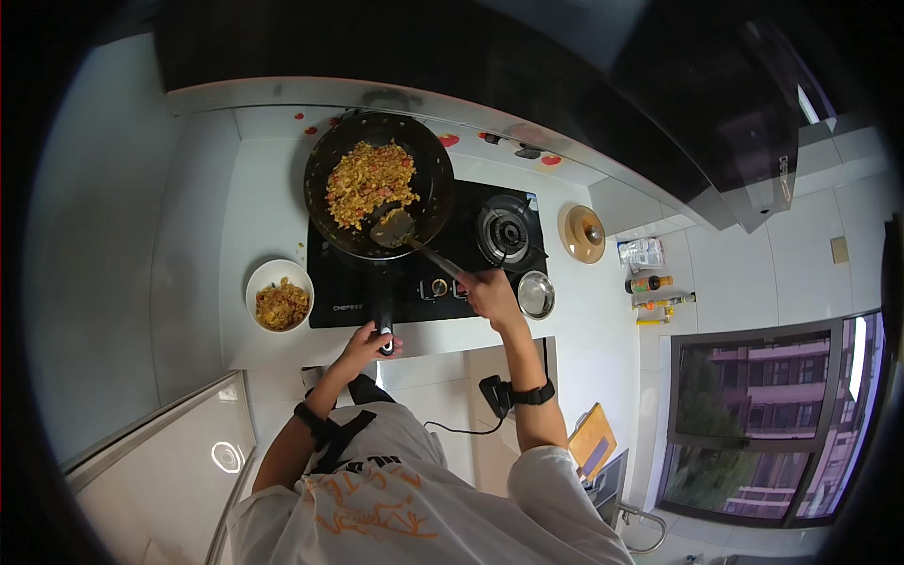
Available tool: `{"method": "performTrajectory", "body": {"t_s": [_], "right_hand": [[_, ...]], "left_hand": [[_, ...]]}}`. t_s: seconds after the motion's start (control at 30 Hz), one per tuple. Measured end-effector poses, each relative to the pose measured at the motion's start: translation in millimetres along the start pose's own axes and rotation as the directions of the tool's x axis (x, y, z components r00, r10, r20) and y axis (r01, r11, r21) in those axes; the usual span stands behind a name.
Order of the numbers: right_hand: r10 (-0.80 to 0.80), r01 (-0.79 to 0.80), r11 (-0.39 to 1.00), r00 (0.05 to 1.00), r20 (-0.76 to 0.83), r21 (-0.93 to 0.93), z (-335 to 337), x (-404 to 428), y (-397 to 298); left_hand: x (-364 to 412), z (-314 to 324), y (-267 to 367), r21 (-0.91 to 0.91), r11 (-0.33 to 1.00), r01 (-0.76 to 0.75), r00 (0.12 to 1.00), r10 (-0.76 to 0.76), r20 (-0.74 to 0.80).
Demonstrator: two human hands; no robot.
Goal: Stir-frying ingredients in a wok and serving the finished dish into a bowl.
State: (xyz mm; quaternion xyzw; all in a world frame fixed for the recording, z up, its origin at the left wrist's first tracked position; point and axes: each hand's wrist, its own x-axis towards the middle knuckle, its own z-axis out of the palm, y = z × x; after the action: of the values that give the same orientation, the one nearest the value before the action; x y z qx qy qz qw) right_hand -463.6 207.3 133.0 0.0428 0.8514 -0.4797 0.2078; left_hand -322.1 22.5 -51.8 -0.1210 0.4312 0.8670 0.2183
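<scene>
My left hand [367, 347] is closed around the end of the black handle of a frying pan [432, 159], which sits over the left side of the gas hob. My right hand [489, 295] grips the handle of a spatula [393, 228], whose blade lies in the lower part of the pan with a little food on it. Fried rice [371, 180] with pink and yellow bits is heaped across the pan's middle and left. Left of the hob, a white bowl [255, 272] holds more fried rice.
Right of the pan is a bare gas burner [509, 234]. A small metal bowl [537, 295] and a glass lid [583, 234] stand on the right. Bottles [646, 284] line the wall side. A range hood [424, 56] overhangs the hob. A cutting board [592, 441] stands near the sink.
</scene>
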Motion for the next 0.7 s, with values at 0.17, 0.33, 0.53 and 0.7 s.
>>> {"method": "performTrajectory", "body": {"t_s": [0.17,0.33,0.53,0.7], "right_hand": [[-0.014,0.04,0.982,0.991,0.135,-0.187,-43,21,-17],[0.12,-0.11,0.993,0.943,0.309,-0.048,-6,40,1],[0.157,-0.209,0.846,0.977,0.144,0.492,141,32,-14],[0.114,-0.167,0.794,0.985,0.126,0.585,160,18,4]], "left_hand": [[-4,-6,3,0.058,0.997,0.051,0.999,-0.051,-0.005],[-2,-6,1,0.009,0.998,0.062,0.998,-0.062,0.006],[-4,-3,6,-0.07,0.996,0.046,0.999,-0.045,0.021],[-4,-3,6,-0.021,0.999,0.045,0.999,-0.045,0.003]]}}
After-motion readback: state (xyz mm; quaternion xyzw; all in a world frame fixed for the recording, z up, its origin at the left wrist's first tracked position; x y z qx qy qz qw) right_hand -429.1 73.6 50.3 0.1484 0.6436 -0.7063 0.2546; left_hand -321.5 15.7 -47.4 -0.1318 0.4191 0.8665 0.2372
